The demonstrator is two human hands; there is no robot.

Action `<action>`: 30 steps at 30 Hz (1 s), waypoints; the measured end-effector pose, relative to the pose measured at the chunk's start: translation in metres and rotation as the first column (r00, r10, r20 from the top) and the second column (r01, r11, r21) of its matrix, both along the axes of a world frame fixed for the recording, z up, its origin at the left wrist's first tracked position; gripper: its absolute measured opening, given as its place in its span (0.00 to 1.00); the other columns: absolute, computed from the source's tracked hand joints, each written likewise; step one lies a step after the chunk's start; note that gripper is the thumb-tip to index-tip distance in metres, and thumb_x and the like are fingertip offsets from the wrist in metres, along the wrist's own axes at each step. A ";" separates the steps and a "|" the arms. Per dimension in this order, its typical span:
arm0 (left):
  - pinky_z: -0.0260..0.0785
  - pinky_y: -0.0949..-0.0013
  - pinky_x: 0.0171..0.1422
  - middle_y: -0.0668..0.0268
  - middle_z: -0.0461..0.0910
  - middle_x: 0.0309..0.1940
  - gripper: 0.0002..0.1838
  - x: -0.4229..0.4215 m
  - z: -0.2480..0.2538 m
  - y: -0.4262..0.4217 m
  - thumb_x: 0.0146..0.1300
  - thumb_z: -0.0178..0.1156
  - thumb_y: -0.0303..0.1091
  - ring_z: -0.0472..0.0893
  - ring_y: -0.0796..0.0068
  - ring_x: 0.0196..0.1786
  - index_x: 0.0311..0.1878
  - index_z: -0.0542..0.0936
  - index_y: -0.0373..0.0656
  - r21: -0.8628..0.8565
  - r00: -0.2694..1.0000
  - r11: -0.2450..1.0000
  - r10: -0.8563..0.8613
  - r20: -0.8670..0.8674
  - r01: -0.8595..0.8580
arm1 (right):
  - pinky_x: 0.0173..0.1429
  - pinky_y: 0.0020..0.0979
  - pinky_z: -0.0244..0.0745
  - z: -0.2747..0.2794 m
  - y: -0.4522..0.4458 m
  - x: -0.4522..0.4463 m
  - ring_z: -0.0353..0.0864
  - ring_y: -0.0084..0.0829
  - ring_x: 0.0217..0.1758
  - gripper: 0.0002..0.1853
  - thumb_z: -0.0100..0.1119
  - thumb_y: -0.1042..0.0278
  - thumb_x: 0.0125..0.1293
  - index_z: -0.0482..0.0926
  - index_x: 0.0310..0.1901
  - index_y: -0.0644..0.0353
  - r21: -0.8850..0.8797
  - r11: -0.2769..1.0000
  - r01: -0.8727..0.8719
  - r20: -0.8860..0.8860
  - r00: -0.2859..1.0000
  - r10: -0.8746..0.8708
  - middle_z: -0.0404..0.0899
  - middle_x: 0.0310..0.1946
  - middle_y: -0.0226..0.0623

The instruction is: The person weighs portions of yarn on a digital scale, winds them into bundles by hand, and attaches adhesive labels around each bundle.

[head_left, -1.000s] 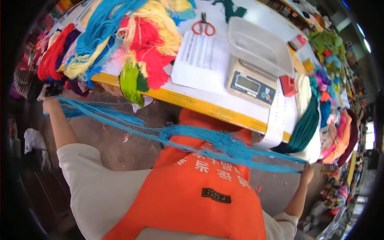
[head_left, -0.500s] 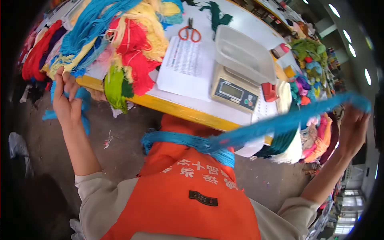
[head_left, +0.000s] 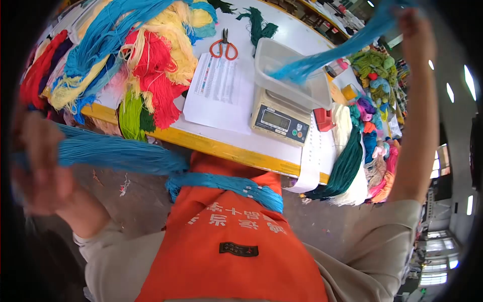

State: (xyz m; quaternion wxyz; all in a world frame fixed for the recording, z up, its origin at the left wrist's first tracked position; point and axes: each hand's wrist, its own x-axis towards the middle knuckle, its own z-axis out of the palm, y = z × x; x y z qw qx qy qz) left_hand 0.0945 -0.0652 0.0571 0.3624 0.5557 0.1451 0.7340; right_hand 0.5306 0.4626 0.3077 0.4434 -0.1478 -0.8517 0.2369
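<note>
While the right hand [head_left: 413,30], raised past the tabletop's [head_left: 282,22] right edge, seems closed on a blue yarn bundle [head_left: 347,48], the loose end hangs over the tub [head_left: 322,93] on the scale [head_left: 274,118]. The left hand [head_left: 43,171], blurred off the front-left corner, meets more blue yarn [head_left: 115,151]; its grip I cannot tell. A low swing could catch the tub's rim and tip it; slack could tangle strands.

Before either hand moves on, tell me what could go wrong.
The blue yarn in the right hand crosses the clear tub in view; it might snag and tug the tub off the scale. The yarn by the left hand runs close to the yarn at the waist, so strands could tangle.
</note>
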 end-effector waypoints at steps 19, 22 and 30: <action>0.67 0.73 0.21 0.66 0.77 0.30 0.17 0.050 0.051 0.016 0.66 0.60 0.33 0.65 0.81 0.15 0.58 0.74 0.50 0.342 0.989 0.935 -0.126 0.075 0.093 | 0.50 0.33 0.78 -0.313 -0.227 0.006 0.78 0.32 0.40 0.30 0.68 0.80 0.59 0.67 0.62 0.60 0.353 0.872 0.340 0.374 0.803 -0.464 0.60 0.66 0.50; 0.68 0.74 0.22 0.66 0.77 0.30 0.16 0.051 0.054 0.015 0.65 0.60 0.31 0.66 0.81 0.16 0.56 0.75 0.48 0.347 0.989 0.934 -0.127 0.081 0.092 | 0.50 0.33 0.77 -0.318 -0.229 0.004 0.78 0.32 0.40 0.30 0.68 0.81 0.59 0.66 0.62 0.60 0.320 0.892 0.318 0.372 0.824 -0.427 0.61 0.66 0.51; 0.69 0.76 0.24 0.66 0.77 0.29 0.14 0.061 0.067 0.000 0.62 0.61 0.27 0.68 0.81 0.18 0.52 0.77 0.43 0.348 0.988 0.936 -0.103 0.114 0.058 | 0.63 0.42 0.67 -0.330 -0.230 0.005 0.76 0.42 0.57 0.32 0.68 0.79 0.58 0.66 0.64 0.59 0.241 0.895 0.374 0.365 0.820 -0.441 0.63 0.66 0.53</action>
